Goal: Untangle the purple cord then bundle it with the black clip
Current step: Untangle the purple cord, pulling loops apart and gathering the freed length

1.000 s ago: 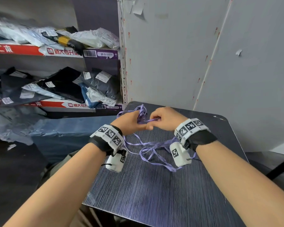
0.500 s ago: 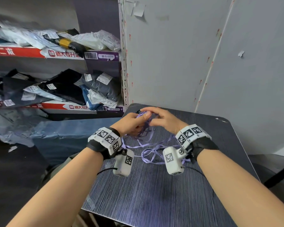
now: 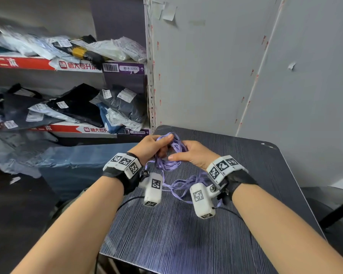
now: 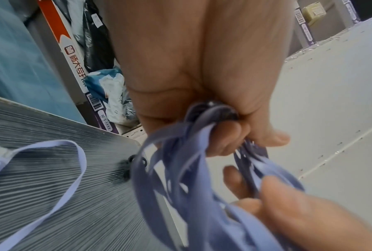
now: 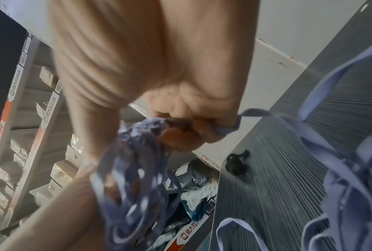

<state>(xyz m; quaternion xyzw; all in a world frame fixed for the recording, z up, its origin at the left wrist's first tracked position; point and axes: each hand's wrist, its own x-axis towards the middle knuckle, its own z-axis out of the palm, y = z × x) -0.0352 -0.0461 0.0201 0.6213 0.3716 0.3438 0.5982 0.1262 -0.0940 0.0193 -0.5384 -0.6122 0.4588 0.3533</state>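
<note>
The left hand [image 3: 153, 147] and the right hand [image 3: 192, 153] meet just above the middle of the head view, both with fingers curled into a clump of purple cord [image 3: 171, 153]. The left wrist view shows that grip closely: the left hand's fingers [image 4: 228, 139] clamp several flat strands, with the right hand's fingertips [image 4: 288, 195] hooked through loops at lower right. The right wrist view shows the right hand's own fingers [image 5: 180, 135] pinched on the gathered strands. Slack loops trail from the hands onto the dark ribbed table [image 3: 186, 244], toward the lower middle of the head view. The black clip [image 5: 236, 163] lies apart on the table near its far edge; both wrist views show it, while the hands hide it in the head view. Shelves [image 3: 67, 65] of bagged goods fill the upper left.
</note>
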